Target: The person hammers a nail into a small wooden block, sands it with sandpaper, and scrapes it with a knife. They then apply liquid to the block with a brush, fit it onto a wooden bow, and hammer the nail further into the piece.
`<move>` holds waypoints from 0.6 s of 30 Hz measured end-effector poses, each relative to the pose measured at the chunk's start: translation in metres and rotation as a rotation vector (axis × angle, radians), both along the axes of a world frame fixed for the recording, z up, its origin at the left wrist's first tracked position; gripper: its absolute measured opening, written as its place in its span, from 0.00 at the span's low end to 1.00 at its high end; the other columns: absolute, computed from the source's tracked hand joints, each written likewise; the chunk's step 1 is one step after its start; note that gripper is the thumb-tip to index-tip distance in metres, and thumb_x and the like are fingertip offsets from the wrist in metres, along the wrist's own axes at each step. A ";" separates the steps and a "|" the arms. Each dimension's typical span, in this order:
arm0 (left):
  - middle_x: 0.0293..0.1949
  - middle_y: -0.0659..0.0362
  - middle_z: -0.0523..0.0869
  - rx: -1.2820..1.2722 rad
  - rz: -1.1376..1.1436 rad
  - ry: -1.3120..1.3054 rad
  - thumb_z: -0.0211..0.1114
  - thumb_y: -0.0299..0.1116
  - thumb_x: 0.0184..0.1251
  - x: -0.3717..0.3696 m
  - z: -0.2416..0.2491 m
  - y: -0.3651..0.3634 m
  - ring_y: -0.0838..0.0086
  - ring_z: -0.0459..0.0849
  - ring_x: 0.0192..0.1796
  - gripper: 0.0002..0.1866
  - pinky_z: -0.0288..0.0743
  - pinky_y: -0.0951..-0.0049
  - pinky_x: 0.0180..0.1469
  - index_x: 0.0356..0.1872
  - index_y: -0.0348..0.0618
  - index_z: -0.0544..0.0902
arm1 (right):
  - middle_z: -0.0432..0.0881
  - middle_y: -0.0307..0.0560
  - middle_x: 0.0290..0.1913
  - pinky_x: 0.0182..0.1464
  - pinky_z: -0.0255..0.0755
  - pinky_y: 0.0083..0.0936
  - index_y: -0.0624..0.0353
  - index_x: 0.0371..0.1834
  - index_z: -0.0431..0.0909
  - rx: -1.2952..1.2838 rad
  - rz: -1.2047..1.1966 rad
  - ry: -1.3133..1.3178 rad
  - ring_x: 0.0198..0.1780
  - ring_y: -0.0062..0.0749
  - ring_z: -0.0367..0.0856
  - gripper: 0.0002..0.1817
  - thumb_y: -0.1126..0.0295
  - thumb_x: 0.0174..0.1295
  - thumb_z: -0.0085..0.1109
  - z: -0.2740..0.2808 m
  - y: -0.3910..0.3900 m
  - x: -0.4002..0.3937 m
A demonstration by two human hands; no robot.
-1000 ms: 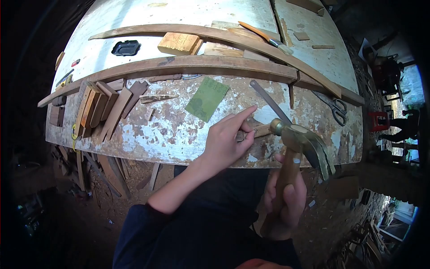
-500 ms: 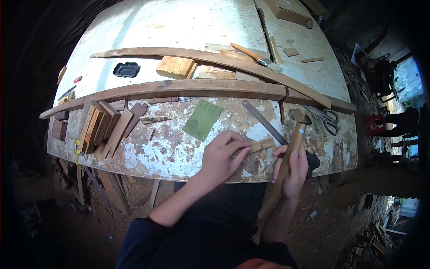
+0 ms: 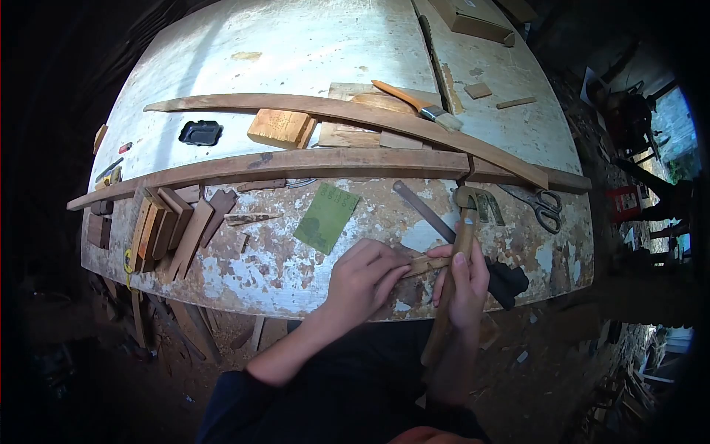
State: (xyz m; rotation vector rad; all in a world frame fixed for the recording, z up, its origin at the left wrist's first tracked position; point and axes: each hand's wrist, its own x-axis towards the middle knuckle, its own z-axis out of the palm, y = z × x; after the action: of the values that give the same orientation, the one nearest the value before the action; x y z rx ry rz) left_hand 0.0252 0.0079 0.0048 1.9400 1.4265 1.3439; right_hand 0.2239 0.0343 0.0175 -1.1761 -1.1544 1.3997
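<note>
My left hand (image 3: 364, 280) is closed, its thumb and fingers pinching one end of a small wood piece (image 3: 421, 265) near the bench's front edge. My right hand (image 3: 469, 285) wraps round the handle of a hammer (image 3: 463, 238), which stands nearly upright with its head at the top. The hammer's handle crosses the right end of the wood piece, and some right fingers are hidden behind it. Beyond my hands lie a green sandpaper sheet (image 3: 326, 219) and a metal file (image 3: 424, 211). A dark cloth (image 3: 508, 284) lies just right of my right hand.
Two long wooden beams (image 3: 296, 161) cross the worn bench (image 3: 248, 285). On the left stand several wood offcuts (image 3: 175, 222). Scissors (image 3: 547, 214) lie to the right. Farther back are a paintbrush (image 3: 418, 106), a wood block (image 3: 279, 127) and a black tray (image 3: 200, 133).
My right hand has brought the hammer left, closer to the wood piece and my left hand. My left hand keeps its pinch. The view has tilted, so the bench sits lower in frame.
</note>
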 end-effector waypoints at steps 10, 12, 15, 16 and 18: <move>0.39 0.55 0.92 0.041 0.000 -0.021 0.83 0.20 0.59 0.000 -0.005 -0.002 0.62 0.91 0.42 0.12 0.84 0.66 0.44 0.45 0.38 0.96 | 0.89 0.54 0.49 0.19 0.66 0.17 0.69 0.87 0.60 0.002 -0.028 0.003 0.18 0.16 0.72 0.30 0.65 0.89 0.43 -0.002 -0.002 -0.002; 0.39 0.54 0.93 0.049 0.005 -0.032 0.82 0.19 0.60 0.000 -0.005 -0.002 0.62 0.91 0.42 0.12 0.84 0.66 0.44 0.45 0.38 0.96 | 0.89 0.53 0.51 0.20 0.68 0.16 0.68 0.86 0.59 0.001 -0.004 0.046 0.20 0.15 0.74 0.29 0.65 0.89 0.46 -0.003 -0.002 0.002; 0.39 0.53 0.93 -0.005 0.032 -0.047 0.81 0.19 0.62 0.000 -0.004 -0.002 0.62 0.91 0.41 0.11 0.84 0.66 0.44 0.46 0.38 0.96 | 0.89 0.53 0.52 0.21 0.70 0.16 0.67 0.86 0.59 0.010 0.011 0.074 0.20 0.14 0.75 0.29 0.65 0.89 0.48 -0.005 -0.002 0.004; 0.39 0.53 0.93 -0.008 0.033 -0.050 0.81 0.19 0.63 0.000 -0.004 -0.002 0.62 0.91 0.41 0.11 0.84 0.66 0.44 0.46 0.38 0.96 | 0.89 0.53 0.52 0.21 0.70 0.15 0.67 0.86 0.59 0.015 0.014 0.077 0.20 0.14 0.75 0.29 0.65 0.89 0.48 -0.005 -0.002 0.004; 0.39 0.53 0.93 -0.015 0.037 -0.055 0.80 0.19 0.64 0.000 -0.004 -0.002 0.63 0.91 0.41 0.10 0.84 0.67 0.44 0.46 0.37 0.96 | 0.90 0.54 0.50 0.20 0.67 0.16 0.71 0.86 0.59 0.024 -0.007 0.038 0.19 0.16 0.73 0.30 0.64 0.89 0.45 -0.001 -0.002 0.000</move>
State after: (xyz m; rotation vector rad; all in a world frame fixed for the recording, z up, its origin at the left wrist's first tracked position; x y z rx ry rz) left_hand 0.0249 0.0059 0.0012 1.8618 1.4492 1.3884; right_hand 0.2237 0.0326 0.0162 -1.1312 -1.1360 1.3934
